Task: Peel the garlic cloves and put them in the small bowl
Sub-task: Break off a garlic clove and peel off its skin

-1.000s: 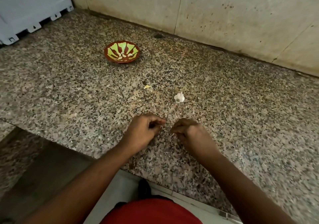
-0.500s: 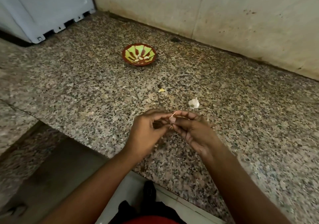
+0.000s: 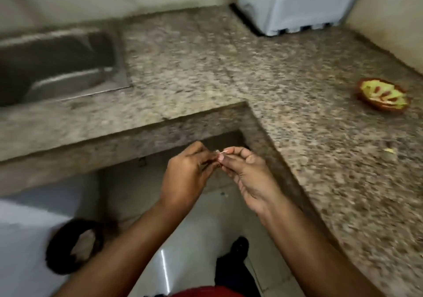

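Note:
My left hand (image 3: 187,175) and my right hand (image 3: 247,170) meet fingertip to fingertip in front of the counter's inner corner, over the floor. Between them they pinch a small garlic clove (image 3: 220,157) with a thin strip of pale skin sticking up; most of the clove is hidden by the fingers. The small red bowl (image 3: 382,97) with a green pattern sits far right on the granite counter (image 3: 297,86), well away from both hands. A small yellowish scrap (image 3: 390,151) lies on the counter below the bowl.
A steel sink (image 3: 57,65) is set into the counter at the left. A white appliance (image 3: 297,3) stands at the back corner. Below are a tiled floor, a dark round object (image 3: 75,246) and my foot.
The view has swung left, so the bowl now lies far right and the sink has come into sight. My hands came together on the clove and moved off the counter to over the floor.

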